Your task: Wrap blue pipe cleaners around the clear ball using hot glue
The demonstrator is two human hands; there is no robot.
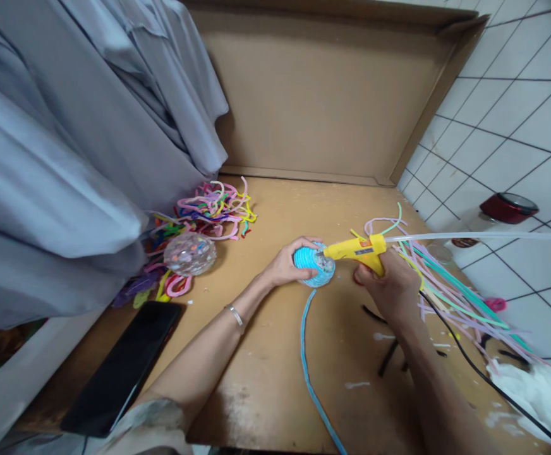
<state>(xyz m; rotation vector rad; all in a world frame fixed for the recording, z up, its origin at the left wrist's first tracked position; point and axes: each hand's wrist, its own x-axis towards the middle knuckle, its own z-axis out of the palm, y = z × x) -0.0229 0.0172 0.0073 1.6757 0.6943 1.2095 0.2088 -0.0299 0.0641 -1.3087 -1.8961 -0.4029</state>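
My left hand (290, 264) is closed round a small rounded object wrapped in rows of blue pipe cleaner (314, 265); a patch facing right is bare and looks clear or whitish. In my right hand (389, 281) is a yellow hot glue gun (358, 249), its nozzle at the bare patch. Whether the tip touches is too small to tell. A long clear glue stick (469, 237) runs out of the gun's back to the right. Below the wrapped object, a loose blue pipe cleaner (309, 366) lies on the table and curves towards the front edge.
Tangled coloured pipe cleaners (216, 205) and a clear ball with coloured specks (190, 254) lie left, near a phone (126, 370) and a grey curtain (90, 139). Straight pipe cleaners (465, 297), a black cord (474, 366) and white fluff (531, 392) are right. Cardboard (323, 95) stands behind.
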